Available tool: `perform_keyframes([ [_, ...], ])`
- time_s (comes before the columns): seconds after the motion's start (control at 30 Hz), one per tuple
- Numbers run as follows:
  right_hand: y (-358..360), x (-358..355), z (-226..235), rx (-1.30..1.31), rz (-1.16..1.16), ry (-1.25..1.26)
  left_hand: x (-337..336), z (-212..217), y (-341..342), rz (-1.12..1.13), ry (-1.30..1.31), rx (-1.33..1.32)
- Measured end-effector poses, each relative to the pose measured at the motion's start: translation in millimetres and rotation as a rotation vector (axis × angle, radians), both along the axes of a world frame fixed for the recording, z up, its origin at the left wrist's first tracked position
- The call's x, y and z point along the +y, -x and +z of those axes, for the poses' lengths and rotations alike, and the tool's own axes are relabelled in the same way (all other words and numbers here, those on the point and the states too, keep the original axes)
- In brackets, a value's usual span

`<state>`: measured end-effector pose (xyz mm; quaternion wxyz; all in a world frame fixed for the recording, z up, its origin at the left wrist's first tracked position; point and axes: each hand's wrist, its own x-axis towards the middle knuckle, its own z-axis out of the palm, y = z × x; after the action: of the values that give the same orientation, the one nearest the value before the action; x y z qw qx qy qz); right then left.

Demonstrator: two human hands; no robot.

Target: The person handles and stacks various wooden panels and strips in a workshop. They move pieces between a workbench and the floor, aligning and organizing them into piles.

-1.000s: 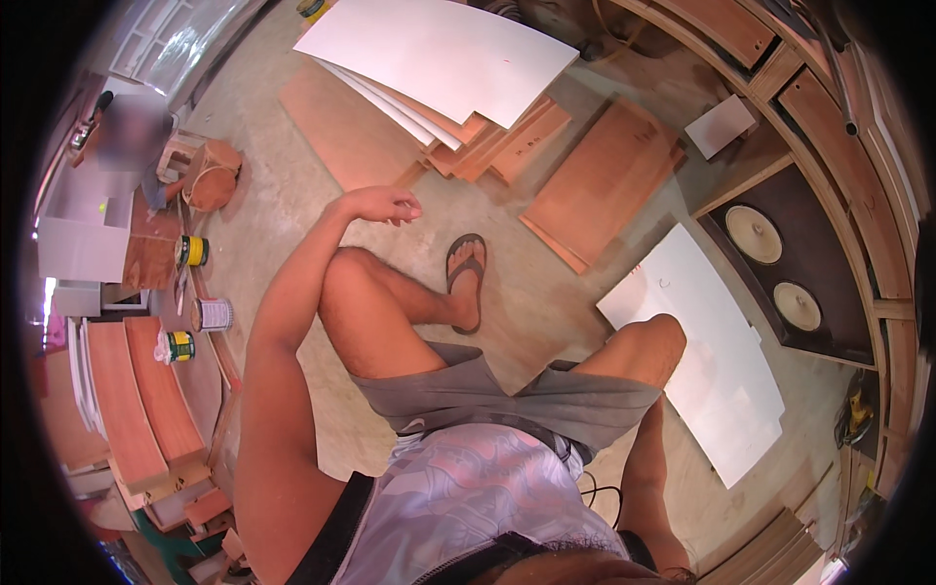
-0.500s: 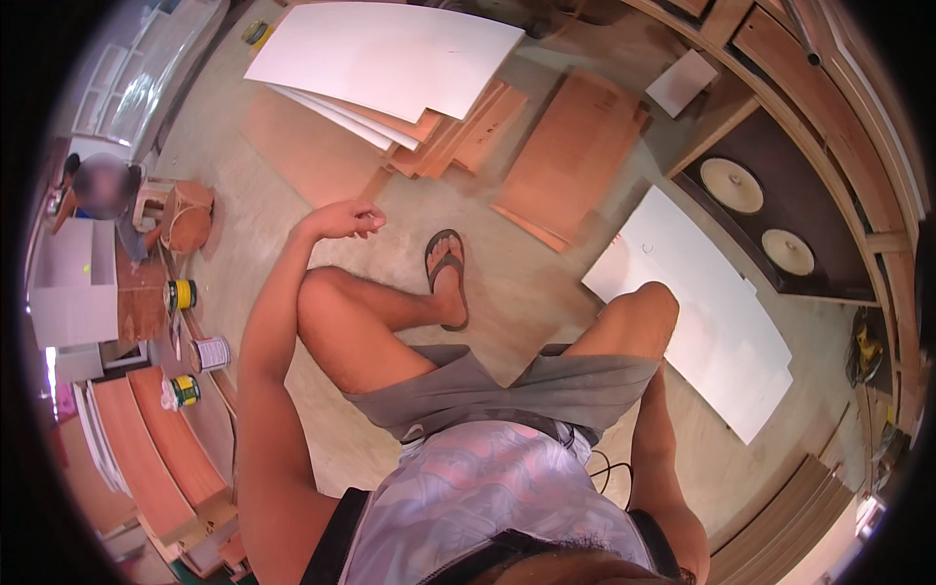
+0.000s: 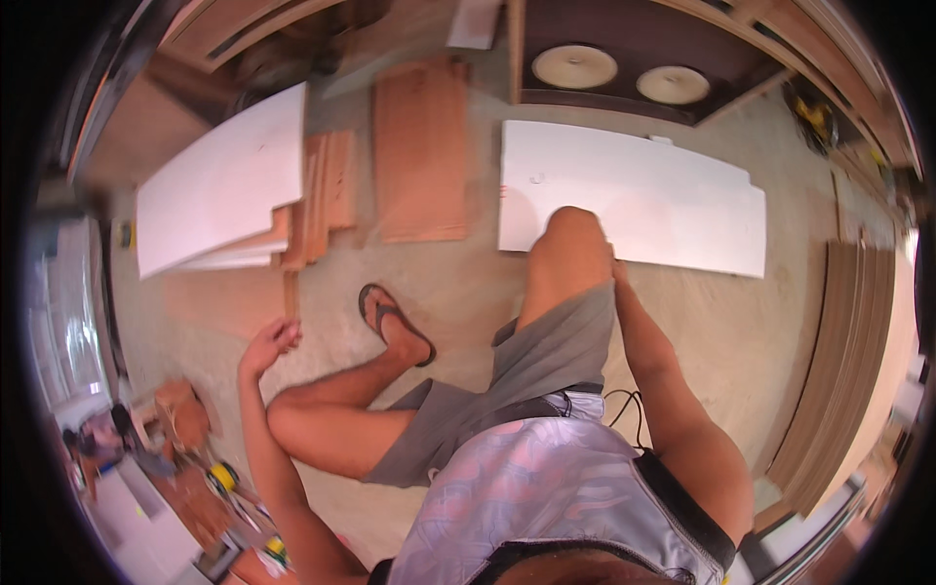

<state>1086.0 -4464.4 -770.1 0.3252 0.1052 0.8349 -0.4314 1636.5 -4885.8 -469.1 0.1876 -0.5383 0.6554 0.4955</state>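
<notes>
Since the earlier frames the view has swung round to the right: the big white panel (image 3: pixel 634 200) that lay off to the person's right now lies straight ahead on the floor, and the stack of white sheets (image 3: pixel 219 180) has slid to the upper left. The left hand (image 3: pixel 268 343), which reached out over the floor near the sandalled foot (image 3: pixel 395 322) before, now hangs just above the bare concrete to the left of that foot, its fingers loosely curled and slightly apart, holding nothing. It is near the lower end of a narrow wooden strip (image 3: pixel 290 292) that lies below the stack of reddish boards (image 3: pixel 322 195); whether it touches the strip cannot be told. The right arm runs down beside the raised right knee (image 3: pixel 570 239), and the right hand is hidden behind that knee at the near edge of the white panel, so its fingers cannot be judged. A reddish-brown board (image 3: pixel 421 146) lies flat between the stack and the white panel. Beyond the panel stands a dark cabinet (image 3: pixel 624 49) with two pale round discs in it. Brown sheets (image 3: pixel 848 361) lean at the far right.
</notes>
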Motion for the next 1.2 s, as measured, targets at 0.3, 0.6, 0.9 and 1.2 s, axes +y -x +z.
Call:
perform_keyframes([
  [0.3,0,4,-6,-0.186,-0.173,0.150,7,5,9,0.028,-0.013,-0.062],
  [0.6,-3,4,-1,-0.181,-0.171,0.218,0,10,20,0.016,-0.032,-0.077],
  [0.9,2,5,-18,-0.193,-0.194,0.185,0,9,24,0.022,-0.041,-0.072],
  [1.2,-3,7,-23,-0.161,-0.222,0.241,0,8,23,0.023,-0.052,-0.073],
])
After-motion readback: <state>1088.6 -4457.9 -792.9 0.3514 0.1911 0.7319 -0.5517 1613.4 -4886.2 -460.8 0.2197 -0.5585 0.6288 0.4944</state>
